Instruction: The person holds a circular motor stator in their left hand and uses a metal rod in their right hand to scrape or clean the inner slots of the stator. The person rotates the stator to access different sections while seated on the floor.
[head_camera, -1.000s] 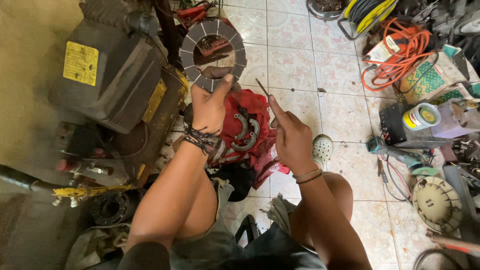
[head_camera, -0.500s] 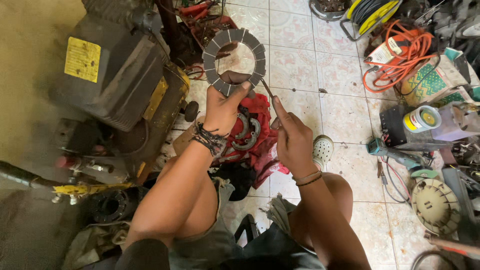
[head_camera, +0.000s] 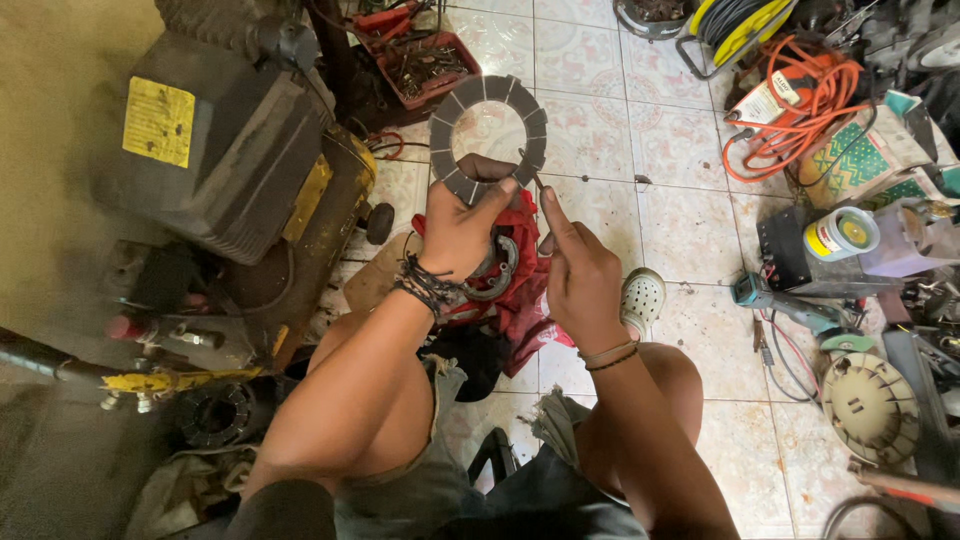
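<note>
My left hand (head_camera: 455, 232) pinches the grey ring (head_camera: 489, 136) by its lower rim, raised above the floor tiles (head_camera: 600, 130). Right hand (head_camera: 580, 275) grips a thin pick (head_camera: 535, 182) against it. Ring seems light, stiff, maybe brittle; edge-hold is best.

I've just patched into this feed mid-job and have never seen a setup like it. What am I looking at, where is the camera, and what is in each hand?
There is no machine doing the work: these are a person's two bare hands, filmed by one camera worn on the head and looking down past the knees at a tiled floor. The left hand, with a braided wristband, holds up a grey segmented friction ring by its lower edge. The right hand pinches a thin pointed tool whose tip meets the ring's lower right edge. Below the hands lies a red cloth with curved metal parts. At left stands a dark engine-like machine with a yellow label; at right an orange coiled cable and scattered tools.
</note>
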